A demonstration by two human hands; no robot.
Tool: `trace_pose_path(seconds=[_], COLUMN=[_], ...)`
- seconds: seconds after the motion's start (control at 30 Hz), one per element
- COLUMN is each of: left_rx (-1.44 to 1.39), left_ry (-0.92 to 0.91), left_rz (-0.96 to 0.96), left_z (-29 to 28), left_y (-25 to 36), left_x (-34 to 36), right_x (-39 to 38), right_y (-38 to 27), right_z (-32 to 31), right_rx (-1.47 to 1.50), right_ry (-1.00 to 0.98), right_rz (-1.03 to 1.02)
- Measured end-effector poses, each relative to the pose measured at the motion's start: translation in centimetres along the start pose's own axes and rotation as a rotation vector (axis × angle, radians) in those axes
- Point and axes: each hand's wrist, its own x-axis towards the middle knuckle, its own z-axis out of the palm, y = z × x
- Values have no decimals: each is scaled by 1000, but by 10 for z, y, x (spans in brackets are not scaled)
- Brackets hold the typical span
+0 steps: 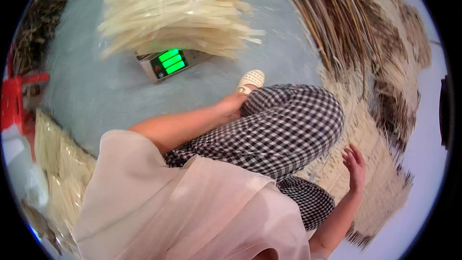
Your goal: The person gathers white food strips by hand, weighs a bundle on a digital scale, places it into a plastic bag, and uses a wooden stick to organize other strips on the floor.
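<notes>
My left hand [232, 105] reaches down beside my checked trouser leg, near my cream shoe [250, 79]; its fingers are mostly hidden, and what it touches I cannot make out. My right hand [354, 166] is out past my knee, fingers apart and slightly curled, holding nothing, over pale spread strips [380, 188]. Ahead of my left hand, a clear-wrapped bundle of pale flat strips [178, 9] rests on a scale [155, 67] with a lit green display.
Long brown stalks [332, 19] and more fibrous piles [404, 82] lie at the right. A red plastic item [14, 101], a wrapped pale bundle [62, 163] and dark dried material [38, 33] line the left. The grey floor [96, 91] lies between.
</notes>
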Motion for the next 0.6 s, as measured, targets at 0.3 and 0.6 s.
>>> trace_pose_path(seconds=[0.3, 0.6], left_rx=[289, 377], left_ry=[35, 375], left_rz=[148, 340], left_z=[-20, -54], left_y=[4, 102], left_x=[27, -10], right_x=[-82, -60], right_y=[247, 374], right_z=[-86, 105], right_rx=[315, 1510], right_ry=[328, 55], right_rz=[334, 581])
